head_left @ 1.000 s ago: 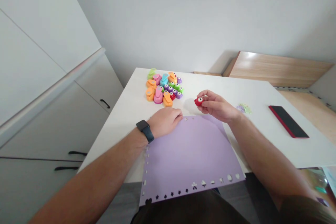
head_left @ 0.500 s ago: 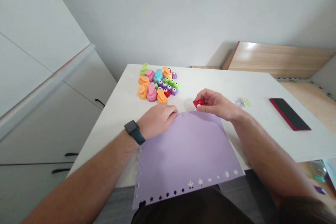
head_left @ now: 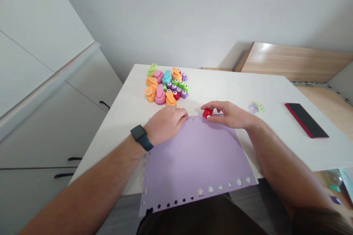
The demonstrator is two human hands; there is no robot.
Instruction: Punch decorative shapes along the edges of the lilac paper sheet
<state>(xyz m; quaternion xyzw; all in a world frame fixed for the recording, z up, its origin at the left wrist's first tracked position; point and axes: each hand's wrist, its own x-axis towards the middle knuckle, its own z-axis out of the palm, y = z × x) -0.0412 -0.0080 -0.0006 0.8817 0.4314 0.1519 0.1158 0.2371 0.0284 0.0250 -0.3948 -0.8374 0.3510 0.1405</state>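
A sheet of purple paper (head_left: 198, 154) lies over the table's front edge, with small shaped holes punched along its left, near and far edges. My left hand (head_left: 169, 123), with a dark watch (head_left: 141, 136) on its wrist, pinches the paper's far edge near its left corner. Between the thumb and fingers of my right hand (head_left: 227, 115) is a small red craft punch (head_left: 207, 113), sitting at the far edge of the paper. Whether the paper is inside the punch's slot I cannot tell.
Several colourful craft punches (head_left: 167, 85) stand grouped at the back left of the white table (head_left: 220, 88). Small paper cut-outs (head_left: 257, 107) lie in a pile to the right. Farther right is a flat black-and-red object (head_left: 306, 120). White cabinets (head_left: 91, 117) flank the left side.
My right hand has brought the red craft punch slightly down against the paper's far edge and turned it a little. My left hand keeps its hold on the paper.
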